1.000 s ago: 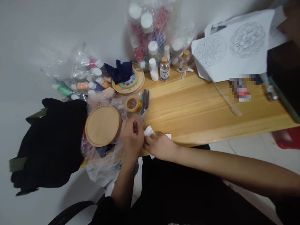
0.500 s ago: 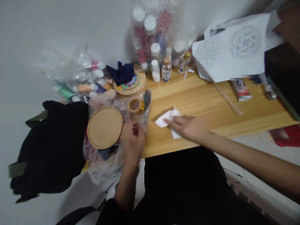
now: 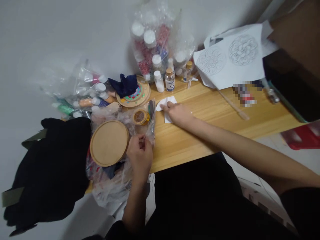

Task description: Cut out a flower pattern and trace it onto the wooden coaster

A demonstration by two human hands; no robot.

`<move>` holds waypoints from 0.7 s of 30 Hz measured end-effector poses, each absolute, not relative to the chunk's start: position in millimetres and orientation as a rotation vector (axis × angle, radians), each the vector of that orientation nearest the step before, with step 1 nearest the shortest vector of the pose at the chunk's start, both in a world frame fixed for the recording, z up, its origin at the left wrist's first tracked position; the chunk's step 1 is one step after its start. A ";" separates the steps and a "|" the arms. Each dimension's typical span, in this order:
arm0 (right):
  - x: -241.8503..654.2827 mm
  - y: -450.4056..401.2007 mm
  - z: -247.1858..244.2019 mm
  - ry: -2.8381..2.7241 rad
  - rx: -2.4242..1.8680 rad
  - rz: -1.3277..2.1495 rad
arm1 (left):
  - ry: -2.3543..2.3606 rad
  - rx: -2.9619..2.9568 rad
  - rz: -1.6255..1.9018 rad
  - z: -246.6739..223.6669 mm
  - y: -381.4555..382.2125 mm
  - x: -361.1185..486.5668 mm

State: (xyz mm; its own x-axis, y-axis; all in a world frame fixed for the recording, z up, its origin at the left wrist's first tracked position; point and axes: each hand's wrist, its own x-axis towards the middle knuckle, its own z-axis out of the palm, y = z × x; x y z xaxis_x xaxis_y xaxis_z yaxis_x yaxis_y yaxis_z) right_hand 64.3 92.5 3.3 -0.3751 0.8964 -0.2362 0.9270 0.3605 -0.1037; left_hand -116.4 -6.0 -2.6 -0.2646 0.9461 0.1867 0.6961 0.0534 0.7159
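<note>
My right hand presses a folded white tissue against the wooden table; its fingers are closed on it. A corner of the tissue sticks out beneath the hand. My left hand is curled at the edge of a clear plastic bag, its fingertips pinching the plastic. On the bag beside this hand lies a round wooden disc with a raised rim. Just above the left hand stands a small amber jar with a round lid.
Small bottles stand at the back, before a plastic bag of white-capped bottles. A decorated wooden disc lies partly under dark blue cloth. Pattern sheets and a thin stick lie right. A black bag sits left.
My right hand has slid the tissue away from me and slightly left, toward the small bottles. My left hand stays at the plastic bag. The camera view has shifted a little.
</note>
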 end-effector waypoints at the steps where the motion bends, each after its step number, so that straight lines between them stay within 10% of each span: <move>1: 68.4 91.6 3.7 2.430 1.743 -0.323 | 1.999 1.633 1.038 -3.3 -6.1 -116.7; 21: 53.7 94.7 0.5 2.310 2.110 -0.415 | 2.005 1.462 1.022 -2.9 -2.2 -116.2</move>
